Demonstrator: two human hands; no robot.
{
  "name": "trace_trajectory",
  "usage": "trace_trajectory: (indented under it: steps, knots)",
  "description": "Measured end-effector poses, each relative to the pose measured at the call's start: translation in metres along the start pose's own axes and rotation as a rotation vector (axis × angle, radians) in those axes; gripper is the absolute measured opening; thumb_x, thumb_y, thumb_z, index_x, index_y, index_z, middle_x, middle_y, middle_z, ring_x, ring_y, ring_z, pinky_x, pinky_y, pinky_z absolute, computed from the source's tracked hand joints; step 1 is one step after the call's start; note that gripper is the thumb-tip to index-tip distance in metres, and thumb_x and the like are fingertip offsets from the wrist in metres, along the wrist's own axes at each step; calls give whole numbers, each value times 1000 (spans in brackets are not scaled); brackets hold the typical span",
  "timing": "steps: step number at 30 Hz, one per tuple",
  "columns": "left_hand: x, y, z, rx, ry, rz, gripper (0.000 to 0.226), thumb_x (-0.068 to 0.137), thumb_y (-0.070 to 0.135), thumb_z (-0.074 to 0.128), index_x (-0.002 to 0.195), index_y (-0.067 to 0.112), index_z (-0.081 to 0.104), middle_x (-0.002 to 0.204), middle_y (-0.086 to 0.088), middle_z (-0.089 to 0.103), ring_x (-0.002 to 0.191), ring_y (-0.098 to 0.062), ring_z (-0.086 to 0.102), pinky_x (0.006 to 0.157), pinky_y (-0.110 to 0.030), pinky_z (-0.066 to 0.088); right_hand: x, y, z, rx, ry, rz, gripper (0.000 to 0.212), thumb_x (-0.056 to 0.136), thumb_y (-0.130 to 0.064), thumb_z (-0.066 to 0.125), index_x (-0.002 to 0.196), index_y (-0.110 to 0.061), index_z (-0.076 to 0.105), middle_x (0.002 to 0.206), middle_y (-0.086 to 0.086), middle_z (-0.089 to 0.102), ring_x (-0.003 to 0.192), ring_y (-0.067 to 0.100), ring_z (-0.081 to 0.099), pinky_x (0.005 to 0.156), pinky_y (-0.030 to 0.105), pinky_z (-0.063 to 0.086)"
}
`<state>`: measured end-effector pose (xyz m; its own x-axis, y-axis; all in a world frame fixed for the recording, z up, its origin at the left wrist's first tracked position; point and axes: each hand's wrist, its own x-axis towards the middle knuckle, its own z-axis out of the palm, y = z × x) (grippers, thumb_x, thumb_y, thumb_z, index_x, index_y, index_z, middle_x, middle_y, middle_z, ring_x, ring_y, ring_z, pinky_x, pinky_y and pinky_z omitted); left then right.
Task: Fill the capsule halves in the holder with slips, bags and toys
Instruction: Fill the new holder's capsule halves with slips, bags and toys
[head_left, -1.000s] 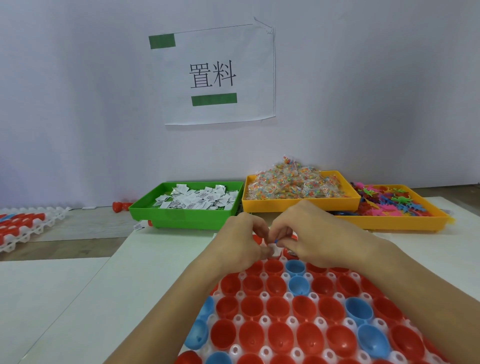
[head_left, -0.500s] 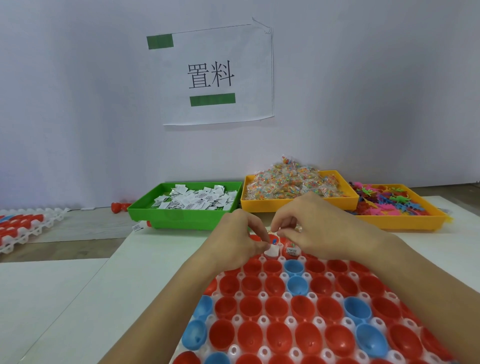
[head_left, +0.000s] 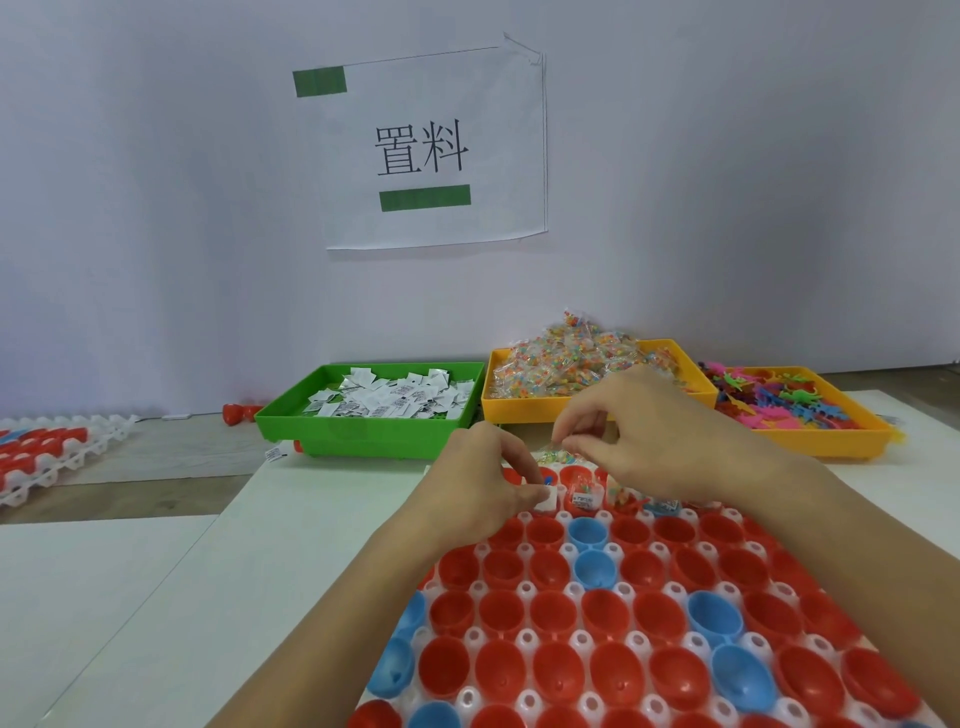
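**Both hands worked the far rows of the capsule holder**

Nearest the camera, the white holder (head_left: 576, 592) lay on the white table (head_left: 156, 597), its sockets filled with open capsule halves (head_left: 602, 616), most of them red, a few blue. The near rows showed nothing inside them.

Farther up the holder, both forearms reached in from the lower edge. The left hand (head_left: 483, 483) was curled, its thumb and fingertips pinching a small white slip (head_left: 546, 498) just above a red half in the far rows. Just beside it, a small clear bag (head_left: 584, 493) with a printed label stood in a neighbouring half. The right hand (head_left: 660, 441) hovered a little higher and farther back, its thumb and forefinger pinched together on what looked like a small clear bag of coloured bits (head_left: 553, 456); the other fingers were loosely bent. The two hands were near each other but apart.

Beyond the holder, three trays stood in a row against the wall: a green tray (head_left: 363, 441) of white slips on the left, a yellow tray (head_left: 524, 413) heaped with bags in the middle, and an orange-yellow tray (head_left: 831, 441) of bright plastic toys (head_left: 779, 405) on the right. Far left lay another holder (head_left: 47, 457) with red halves. A paper sign (head_left: 426, 150) was taped to the wall.
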<state>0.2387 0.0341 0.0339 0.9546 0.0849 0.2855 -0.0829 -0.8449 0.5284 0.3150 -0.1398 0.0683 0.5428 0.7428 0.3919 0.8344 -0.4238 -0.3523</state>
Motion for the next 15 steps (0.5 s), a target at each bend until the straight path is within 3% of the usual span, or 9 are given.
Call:
trace_trajectory:
  steps: [4, 8, 15]
  knots:
    - [0, -1, 1, -12, -5, -15, 11, 80, 33, 81, 73, 30, 73, 68, 21, 53, 72, 21, 49, 59, 0, 36, 0, 5, -7, 9, 40, 12, 11, 90, -20, 70, 91, -27, 79, 74, -25, 64, 83, -13, 59, 68, 1, 40]
    - [0, -1, -2, -21, -34, -15, 15, 78, 31, 83, 72, 33, 69, 77, 20, 60, 71, 16, 52, 60, -4, 38, 0, 28, -17, 27, 250, 88, 14, 90, -18, 68, 95, -28, 77, 89, -18, 69, 88, -2, 61, 68, 2, 38]
    - [1, -2, -21, -66, 23, 5, 14, 76, 38, 81, 80, 30, 71, 88, 15, 68, 77, 15, 53, 67, -3, 39, -25, 115, -26, -61, 476, 527, 24, 93, -5, 58, 113, -8, 72, 108, 13, 73, 97, 28, 64, 90, 35, 49]
